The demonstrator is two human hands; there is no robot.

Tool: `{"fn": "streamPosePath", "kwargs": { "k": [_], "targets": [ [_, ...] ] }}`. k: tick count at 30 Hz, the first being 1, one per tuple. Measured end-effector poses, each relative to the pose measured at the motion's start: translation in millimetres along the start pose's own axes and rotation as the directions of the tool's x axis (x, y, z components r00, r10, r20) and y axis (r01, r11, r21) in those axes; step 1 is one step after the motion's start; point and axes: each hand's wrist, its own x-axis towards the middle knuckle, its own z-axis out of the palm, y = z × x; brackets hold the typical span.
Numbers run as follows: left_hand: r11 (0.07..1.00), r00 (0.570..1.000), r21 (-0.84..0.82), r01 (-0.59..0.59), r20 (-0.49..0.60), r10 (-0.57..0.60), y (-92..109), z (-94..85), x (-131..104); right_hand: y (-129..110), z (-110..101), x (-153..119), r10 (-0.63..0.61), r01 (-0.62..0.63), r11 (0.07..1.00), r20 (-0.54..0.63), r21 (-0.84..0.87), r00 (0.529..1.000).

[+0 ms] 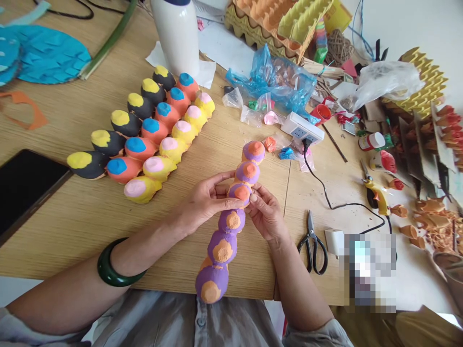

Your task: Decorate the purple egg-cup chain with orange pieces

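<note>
A strip of egg-carton cups (pixel 228 220) coated in purple lies lengthwise in front of me, its lower end by the table's near edge. The far three cups have bright orange caps; the nearer ones show paler, rough orange tips. My left hand (pixel 200 202) grips the strip from the left, its thumb across the third cup from the far end. On the other side, my right hand (pixel 265 212) pinches that same cup's edge with thumb and fingers. Left of my hands stand three more painted strips: a black strip with yellow tips (pixel 125 123), a coral strip with blue tips (pixel 155 127) and a yellow strip with pink tips (pixel 170 147).
Black-handled scissors (pixel 311 246) and a white power strip (pixel 302 128) with its cable are to the right. A white bottle (pixel 179 38), blue plastic bag (pixel 275 79) and stacked egg trays (pixel 267 26) stand behind. A black tablet-like slab (pixel 29 188) lies left.
</note>
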Motion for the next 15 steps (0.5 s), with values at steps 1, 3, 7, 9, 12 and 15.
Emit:
{"fn": "streamPosePath", "kwargs": {
  "k": [1,3,7,9,12,15],
  "targets": [
    [1.0,1.0,-0.001,0.0,0.007,0.0,0.7,0.1,-0.2,-0.2,0.0,-0.1,0.0,0.0,1.0,-0.005,0.008,1.0],
    [1.0,0.999,-0.006,0.001,0.036,-0.001,2.7,0.5,-1.0,-0.4,0.4,-0.4,-0.008,0.008,1.0,-0.008,0.017,1.0],
    [1.0,0.997,-0.012,0.005,0.083,-0.004,6.1,0.8,-2.1,-0.2,1.1,-1.3,-0.028,0.028,1.0,0.018,0.007,0.999],
    [1.0,0.997,-0.015,0.006,0.075,-0.005,5.6,-0.2,-1.3,0.0,0.8,-1.4,-0.029,0.028,1.0,0.03,0.004,0.999],
    [1.0,0.998,-0.022,0.009,0.065,-0.007,2.3,-2.3,1.1,0.5,-0.7,-1.0,-0.028,0.028,1.0,0.044,-0.002,0.999],
    [0.999,0.999,-0.029,0.016,0.034,-0.015,-1.4,-3.2,3.3,1.6,-2.4,-0.1,-0.023,0.024,1.0,0.046,-0.005,0.999]
  ]
}}
